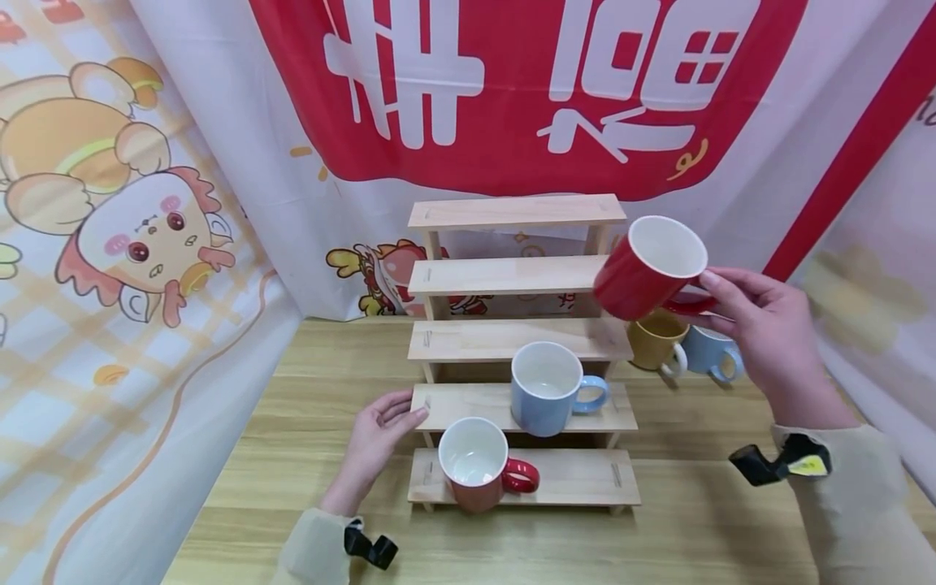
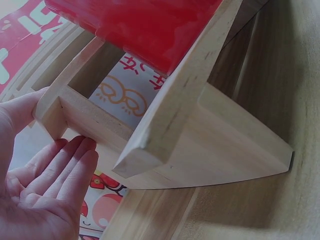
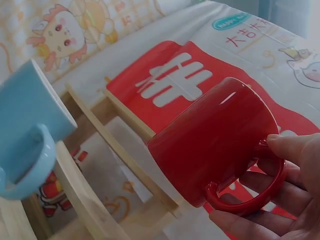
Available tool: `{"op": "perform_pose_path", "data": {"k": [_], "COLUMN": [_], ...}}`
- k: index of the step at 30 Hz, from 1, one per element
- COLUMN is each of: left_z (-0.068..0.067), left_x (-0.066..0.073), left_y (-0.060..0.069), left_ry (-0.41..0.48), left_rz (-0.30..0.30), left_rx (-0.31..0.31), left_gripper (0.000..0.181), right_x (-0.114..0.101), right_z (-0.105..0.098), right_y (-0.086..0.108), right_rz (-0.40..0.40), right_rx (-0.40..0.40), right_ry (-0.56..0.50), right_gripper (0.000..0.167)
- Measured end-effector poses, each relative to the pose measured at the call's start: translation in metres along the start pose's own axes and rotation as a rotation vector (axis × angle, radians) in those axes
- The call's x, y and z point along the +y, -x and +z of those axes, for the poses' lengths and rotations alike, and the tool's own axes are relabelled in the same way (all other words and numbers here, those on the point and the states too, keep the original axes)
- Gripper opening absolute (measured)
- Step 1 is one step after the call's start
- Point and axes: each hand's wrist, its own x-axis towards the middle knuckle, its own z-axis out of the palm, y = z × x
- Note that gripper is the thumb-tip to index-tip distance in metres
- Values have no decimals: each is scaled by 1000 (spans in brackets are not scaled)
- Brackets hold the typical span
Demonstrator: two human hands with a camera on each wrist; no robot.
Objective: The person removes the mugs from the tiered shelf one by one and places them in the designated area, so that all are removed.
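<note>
My right hand (image 1: 768, 333) pinches the handle of a red mug (image 1: 643, 268), white inside, holding it tilted in the air beside the upper right steps of a wooden tiered rack (image 1: 512, 337). The right wrist view shows the fingers around that handle. My left hand (image 1: 380, 439) grips the left end of the rack's second step from the front, with fingers below the board in the left wrist view. On that step stands a light blue mug (image 1: 544, 394). Another red mug (image 1: 475, 467) is upright on the lowest step, its handle to the right.
Behind the rack's right side, a yellow-brown mug (image 1: 656, 341) and a second light blue mug (image 1: 708, 351) stand on the wood-grain table (image 1: 292, 455). A printed cloth (image 1: 256, 146) hangs behind and along the sides.
</note>
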Motion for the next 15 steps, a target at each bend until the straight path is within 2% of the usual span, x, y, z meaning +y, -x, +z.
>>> {"op": "perform_pose_path", "data": {"k": [5, 10, 15], "left_z": [0, 2, 1], "left_x": [0, 4, 4], "left_y": [1, 2, 2], "left_ry": [1, 7, 7], "left_rz": [-4, -8, -12], "left_rx": [0, -3, 0], "left_gripper": [60, 60, 60], "right_x": [2, 7, 14], "right_z": [-23, -43, -63], "right_y": [2, 1, 0], "right_rz": [-17, -85, -102], "right_rx": [15, 44, 130], "right_ry": [-127, -225, -245], "right_gripper": [38, 33, 33]}}
